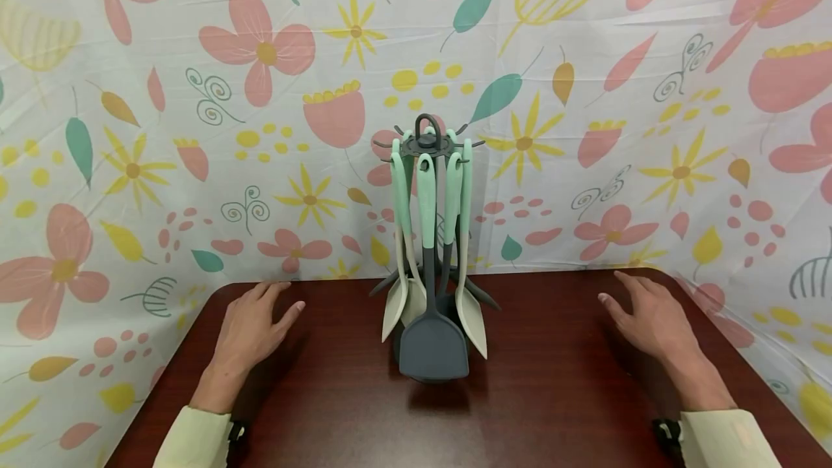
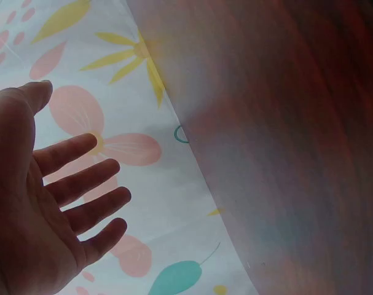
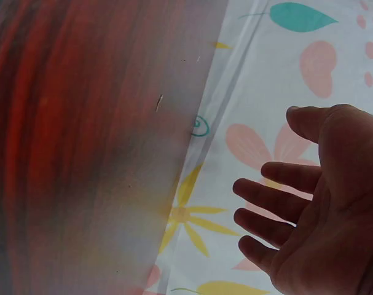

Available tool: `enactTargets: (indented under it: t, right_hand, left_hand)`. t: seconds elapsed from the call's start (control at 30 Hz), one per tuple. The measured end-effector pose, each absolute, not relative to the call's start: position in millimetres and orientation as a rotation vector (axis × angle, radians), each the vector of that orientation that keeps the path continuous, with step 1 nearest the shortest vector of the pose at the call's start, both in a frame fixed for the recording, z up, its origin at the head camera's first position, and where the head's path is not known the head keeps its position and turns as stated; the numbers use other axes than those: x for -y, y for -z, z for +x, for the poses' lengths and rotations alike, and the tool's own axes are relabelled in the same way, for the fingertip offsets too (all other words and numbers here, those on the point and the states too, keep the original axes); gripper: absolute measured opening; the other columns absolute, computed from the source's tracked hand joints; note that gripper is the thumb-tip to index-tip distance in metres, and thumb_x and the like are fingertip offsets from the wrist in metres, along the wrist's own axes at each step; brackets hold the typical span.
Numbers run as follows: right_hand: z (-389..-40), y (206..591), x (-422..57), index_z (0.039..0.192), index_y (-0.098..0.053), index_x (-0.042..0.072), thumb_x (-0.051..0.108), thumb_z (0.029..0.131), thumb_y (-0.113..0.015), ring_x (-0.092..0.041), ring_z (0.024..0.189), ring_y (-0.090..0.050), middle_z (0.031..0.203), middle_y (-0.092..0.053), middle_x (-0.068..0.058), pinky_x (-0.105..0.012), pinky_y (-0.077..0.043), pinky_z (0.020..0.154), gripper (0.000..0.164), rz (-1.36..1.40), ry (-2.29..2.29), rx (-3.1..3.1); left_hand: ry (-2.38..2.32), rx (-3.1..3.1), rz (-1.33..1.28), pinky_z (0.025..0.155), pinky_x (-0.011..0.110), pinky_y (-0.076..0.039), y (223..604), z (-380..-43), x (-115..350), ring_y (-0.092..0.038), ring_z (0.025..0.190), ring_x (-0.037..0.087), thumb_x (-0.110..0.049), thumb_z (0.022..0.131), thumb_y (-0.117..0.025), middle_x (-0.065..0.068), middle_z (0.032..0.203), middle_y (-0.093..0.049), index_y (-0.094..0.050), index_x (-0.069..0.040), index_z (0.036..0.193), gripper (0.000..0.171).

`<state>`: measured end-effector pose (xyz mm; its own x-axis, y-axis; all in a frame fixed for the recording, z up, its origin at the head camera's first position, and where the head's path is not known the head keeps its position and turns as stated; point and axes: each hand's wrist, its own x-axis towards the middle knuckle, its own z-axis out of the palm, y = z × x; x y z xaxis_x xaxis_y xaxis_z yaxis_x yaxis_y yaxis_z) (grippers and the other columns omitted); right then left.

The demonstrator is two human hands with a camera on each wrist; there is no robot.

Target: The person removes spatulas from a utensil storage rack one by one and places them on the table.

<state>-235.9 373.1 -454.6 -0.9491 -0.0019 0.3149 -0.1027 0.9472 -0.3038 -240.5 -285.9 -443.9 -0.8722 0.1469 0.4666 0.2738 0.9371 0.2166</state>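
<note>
The left hand (image 1: 250,327) at 8 o'clock and right hand (image 1: 656,323) at 4 o'clock from the rack (image 1: 426,141) have loose, empty fingers (image 2: 66,153).

L hand (image 2: 35,209) sat w/ fingers apart
Floral cloth (image 2: 174,203) showed behind; dk brn bench (image 2: 284,153) filled view's R side.

A glossy, dark reddish-brown table (image 1: 533,381) spreads below and between the left fingers (image 2: 100,206) and right fingers (image 3: 272,200). Beyond the fingertips of both hangs a white cloth (image 1: 403,27) printed with flowers and leaves: a pink flower (image 1: 295,250) just past the left fingers, a teal leaf (image 1: 208,261) to their left, a yellow leaf (image 1: 707,246) right of the right fingers.
</note>
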Motion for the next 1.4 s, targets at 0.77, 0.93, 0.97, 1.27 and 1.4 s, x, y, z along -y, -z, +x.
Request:
enactTargets:
  t: [0.77, 0.93, 0.97, 1.27, 1.4]
  right_hand:
    - [-232, 430, -349, 0.15, -0.05, -0.002, 0.03, 0.106, -0.067, -0.059, 0.127, -0.049, 0.145, -0.053, -0.036, -0.075, -0.038, 0.101, 0.057, 0.22, -0.528, 2.681]
    - [-234, 423, -347, 0.15, -0.05, -0.002, 0.03, 0.106, -0.067, -0.058, 0.128, -0.048, 0.146, -0.053, -0.034, -0.075, -0.038, 0.1, 0.057, 0.249, -0.543, 2.665]
    - [-235, 422, -347, 0.151, -0.05, -0.001, 0.03, 0.106, -0.067, -0.058, 0.129, -0.048, 0.147, -0.052, -0.034, -0.075, -0.038, 0.101, 0.057, 0.254, -0.546, 2.665]
    - [-237, 411, -337, 0.15, -0.049, -0.003, 0.033, 0.107, -0.066, -0.055, 0.133, -0.047, 0.145, -0.054, -0.033, -0.075, -0.038, 0.103, 0.059, 0.289, -0.616, 2.676]
    - [-236, 406, -326, 0.147, -0.051, -0.001, 0.032, 0.106, -0.067, -0.052, 0.128, -0.052, 0.138, -0.059, -0.03, -0.073, -0.041, 0.099, 0.055, 0.329, -0.622, 2.639]
  left_hand:
    - [0.505, 2.523, -0.453, 0.09, 0.055, -0.058, 417, -228, 258, -0.072, 0.106, 0.035, -0.039, 0.1, -0.075, 0.01, 0.128, -0.072, -0.069, -0.01, 0.132, 0.044]
    - [0.526, 2.503, -0.49, 0.092, 0.055, -0.057, 412, -228, 253, -0.071, 0.11, 0.033, -0.038, 0.101, -0.075, 0.009, 0.128, -0.072, -0.07, -0.011, 0.131, 0.041]
    - [0.533, 2.506, -0.492, 0.093, 0.055, -0.057, 411, -227, 252, -0.071, 0.111, 0.033, -0.038, 0.101, -0.075, 0.009, 0.128, -0.072, -0.07, -0.011, 0.131, 0.041]
    - [0.673, 2.558, -0.514, 0.101, 0.056, -0.054, 399, -220, 240, -0.066, 0.125, 0.031, -0.045, 0.104, -0.07, 0.005, 0.133, -0.069, -0.067, -0.015, 0.136, 0.044]
    - [0.758, 2.555, -0.545, 0.105, 0.055, -0.052, 393, -215, 232, -0.063, 0.13, 0.028, -0.046, 0.104, -0.069, 0.002, 0.135, -0.068, -0.067, -0.017, 0.138, 0.044]
